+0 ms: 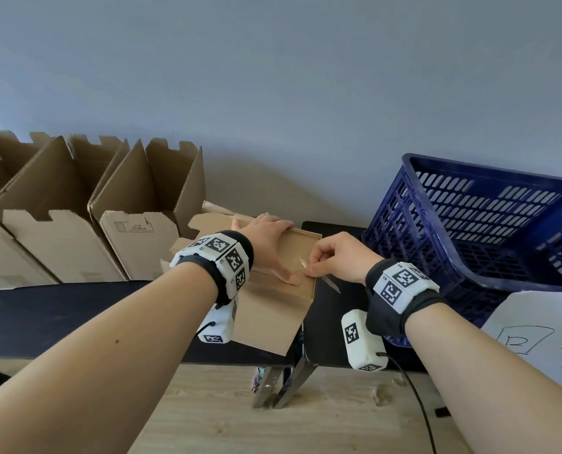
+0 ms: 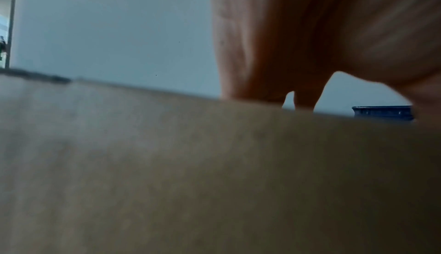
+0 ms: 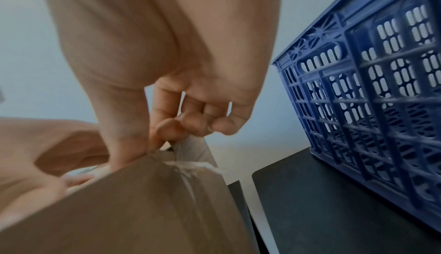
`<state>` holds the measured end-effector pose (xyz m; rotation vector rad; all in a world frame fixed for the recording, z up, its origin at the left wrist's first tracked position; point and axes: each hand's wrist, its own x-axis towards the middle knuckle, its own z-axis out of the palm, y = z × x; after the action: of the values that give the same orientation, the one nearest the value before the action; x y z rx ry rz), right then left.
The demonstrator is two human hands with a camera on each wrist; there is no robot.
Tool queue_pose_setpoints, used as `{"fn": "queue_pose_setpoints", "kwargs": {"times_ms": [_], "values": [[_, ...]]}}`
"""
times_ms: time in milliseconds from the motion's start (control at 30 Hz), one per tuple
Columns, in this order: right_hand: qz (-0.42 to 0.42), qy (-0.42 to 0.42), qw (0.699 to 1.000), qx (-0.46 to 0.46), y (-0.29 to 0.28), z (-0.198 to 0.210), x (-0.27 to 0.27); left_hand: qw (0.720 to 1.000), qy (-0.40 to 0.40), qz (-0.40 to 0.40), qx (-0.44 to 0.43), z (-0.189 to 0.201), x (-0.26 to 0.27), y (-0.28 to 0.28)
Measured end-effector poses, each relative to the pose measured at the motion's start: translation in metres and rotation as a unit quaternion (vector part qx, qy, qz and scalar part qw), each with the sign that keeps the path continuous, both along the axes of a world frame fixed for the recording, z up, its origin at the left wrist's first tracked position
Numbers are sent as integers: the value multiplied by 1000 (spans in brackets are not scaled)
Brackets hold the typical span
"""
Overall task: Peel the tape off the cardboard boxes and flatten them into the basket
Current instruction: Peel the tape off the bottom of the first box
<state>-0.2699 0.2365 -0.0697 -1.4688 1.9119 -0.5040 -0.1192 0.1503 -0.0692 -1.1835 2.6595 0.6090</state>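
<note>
Left hand (image 1: 266,239) lies flat, fingers straight, pressing on top of the cardboard box (image 1: 273,309); thumb tip reaches toward the right hand. Right hand (image 1: 337,257) just beside it, thumb and forefinger pinching the clear tape (image 1: 301,262) at the box's right edge; other fingers curled in. Right wrist view: a lifted strip of tape (image 3: 190,150) rises from the box corner (image 3: 143,201) into the pinch, its lower run creased down the box side. Box sits on the black table (image 1: 76,309), tipped toward the person, near corner overhanging the table edge. Blue basket (image 1: 469,224) right of the right hand, tilted, well apart from the box. Left of the left hand, a row of open boxes (image 1: 135,208) against the wall. White sheet with handwriting (image 1: 541,335) below the basket.
</note>
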Motion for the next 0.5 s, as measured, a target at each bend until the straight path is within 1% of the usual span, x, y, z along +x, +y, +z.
{"fn": "queue_pose_setpoints", "kwargs": {"times_ms": [67, 133, 233, 300, 367, 500], "values": [[-40, -3, 999, -16, -3, -4, -3, 999, -20, -21, 14, 0, 1, -2], [-77, -5, 997, -13, -7, -6, -5, 998, -45, -43, 22, 0, 2, -2], [-93, 4, 996, 5, -10, -5, 1, 996, -73, -56, 19, 0, 0, -1], [-86, 18, 996, -1, -12, -5, 5, 995, -83, -53, 17, 1, -2, -1], [-60, 18, 998, -7, -12, -4, 7, 995, -88, -52, 12, 2, -3, 0], [-2, -23, 1000, -20, -8, -1, 3, 993, -98, -60, 7, 5, -3, 4]]}}
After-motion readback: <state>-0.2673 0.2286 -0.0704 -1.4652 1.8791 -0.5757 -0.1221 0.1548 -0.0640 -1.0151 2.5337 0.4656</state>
